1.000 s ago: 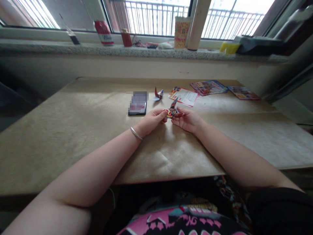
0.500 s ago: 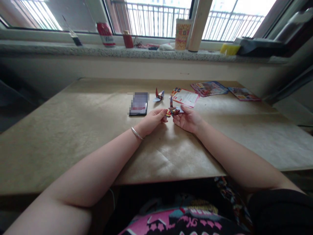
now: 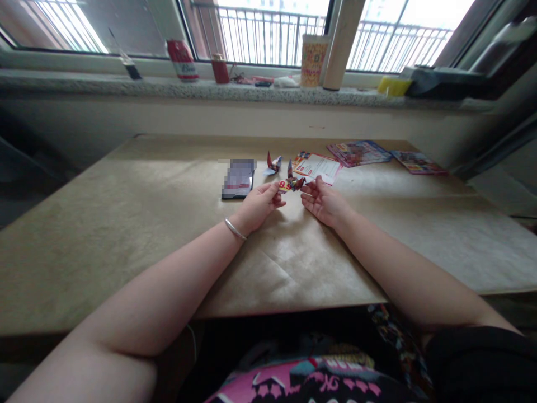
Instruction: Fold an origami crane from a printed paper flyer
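Pinched by one wing between the thumb and fingers of my left hand (image 3: 260,205) is a folded paper crane (image 3: 292,183), printed in red, yellow and dark colours. It is held just above the table. My right hand (image 3: 324,202) is just right of the crane, fingers apart and palm turned inward, with nothing in its grasp; whether a fingertip touches the paper I cannot tell. A second paper crane (image 3: 274,164), with a red point and a white wing, rests on the table behind my left hand.
A phone (image 3: 238,178) lies left of the cranes. Behind my right hand are a printed sheet (image 3: 319,167), a stack of colourful flyers (image 3: 359,153) and another flyer pile (image 3: 418,162). Cans, a cup (image 3: 314,60) and small items line the windowsill (image 3: 251,93) beyond the table (image 3: 126,235).
My right hand has let go of the crane's wing and moved slightly right, its fingers opening. The left hand keeps hold, and the printed wing now shows more.
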Action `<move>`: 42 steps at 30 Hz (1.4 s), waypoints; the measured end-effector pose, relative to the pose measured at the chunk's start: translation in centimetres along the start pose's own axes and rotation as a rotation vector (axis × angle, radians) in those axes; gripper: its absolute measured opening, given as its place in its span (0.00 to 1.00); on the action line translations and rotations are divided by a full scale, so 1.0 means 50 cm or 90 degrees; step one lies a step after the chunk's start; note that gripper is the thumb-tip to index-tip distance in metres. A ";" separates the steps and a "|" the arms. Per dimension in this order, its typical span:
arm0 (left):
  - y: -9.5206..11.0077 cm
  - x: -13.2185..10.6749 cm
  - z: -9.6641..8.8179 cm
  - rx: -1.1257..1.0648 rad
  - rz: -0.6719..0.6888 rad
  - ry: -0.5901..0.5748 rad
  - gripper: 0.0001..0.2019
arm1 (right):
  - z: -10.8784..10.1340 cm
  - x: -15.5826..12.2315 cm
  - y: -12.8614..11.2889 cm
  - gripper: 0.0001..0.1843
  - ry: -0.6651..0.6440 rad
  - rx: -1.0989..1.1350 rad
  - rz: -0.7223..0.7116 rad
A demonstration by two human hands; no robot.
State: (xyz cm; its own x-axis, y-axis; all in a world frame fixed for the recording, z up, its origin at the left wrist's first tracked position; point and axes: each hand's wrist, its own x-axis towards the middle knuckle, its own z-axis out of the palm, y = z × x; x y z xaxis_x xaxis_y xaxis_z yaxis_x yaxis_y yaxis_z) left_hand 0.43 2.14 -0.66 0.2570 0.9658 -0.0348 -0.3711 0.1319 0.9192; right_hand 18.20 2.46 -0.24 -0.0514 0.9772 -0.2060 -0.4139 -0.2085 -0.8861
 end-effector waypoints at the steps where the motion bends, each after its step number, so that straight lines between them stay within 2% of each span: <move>1: 0.001 -0.001 0.003 -0.001 0.000 0.017 0.12 | 0.002 -0.002 0.001 0.11 0.048 0.005 0.002; 3: 0.003 -0.003 0.010 0.012 0.002 0.047 0.10 | 0.006 -0.009 0.004 0.04 0.081 -0.013 -0.013; 4: 0.004 -0.005 0.012 0.021 0.004 0.056 0.09 | 0.008 -0.012 0.006 0.05 0.064 -0.036 -0.027; 7: 0.004 -0.009 0.016 0.045 0.011 0.054 0.07 | 0.011 -0.018 0.019 0.16 0.006 -0.119 -0.092; 9: 0.003 -0.011 0.015 0.060 0.009 0.038 0.08 | 0.011 -0.016 0.028 0.18 -0.017 -0.167 -0.127; 14: -0.001 -0.012 0.012 0.125 -0.006 0.006 0.07 | 0.006 -0.002 0.034 0.15 -0.015 -0.210 -0.156; 17: -0.003 -0.014 0.010 0.180 0.017 0.029 0.08 | 0.000 0.009 0.031 0.12 0.025 -0.264 -0.184; 19: -0.001 -0.015 0.007 0.295 0.059 0.075 0.07 | -0.003 0.018 0.028 0.11 0.063 -0.282 -0.197; 22: 0.006 -0.021 0.002 0.647 0.141 0.120 0.05 | -0.007 0.035 0.026 0.10 0.084 -0.274 -0.193; 24: 0.010 -0.027 0.000 0.887 0.158 0.114 0.04 | -0.010 0.049 0.024 0.09 0.091 -0.293 -0.204; 27: 0.011 -0.038 0.001 1.066 0.138 0.086 0.07 | -0.013 0.076 0.024 0.07 0.099 -0.377 -0.232; 32: 0.009 -0.048 0.005 1.153 0.159 0.067 0.12 | -0.003 0.127 0.023 0.05 0.100 -0.518 -0.230; 39: 0.010 -0.046 0.001 1.157 0.171 0.060 0.13 | 0.048 0.169 0.016 0.03 0.154 -0.671 -0.286; 42: 0.011 -0.047 0.000 1.162 0.171 0.053 0.13 | 0.062 0.189 0.019 0.03 0.181 -0.684 -0.297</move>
State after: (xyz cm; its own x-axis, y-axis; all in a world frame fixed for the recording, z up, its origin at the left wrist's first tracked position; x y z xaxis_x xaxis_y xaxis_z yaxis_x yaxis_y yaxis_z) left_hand -0.39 -0.04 -0.05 0.3010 0.9320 0.2019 0.9347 -0.3303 0.1311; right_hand 14.52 11.60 -1.73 0.1592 0.9517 0.2624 0.6351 0.1047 -0.7653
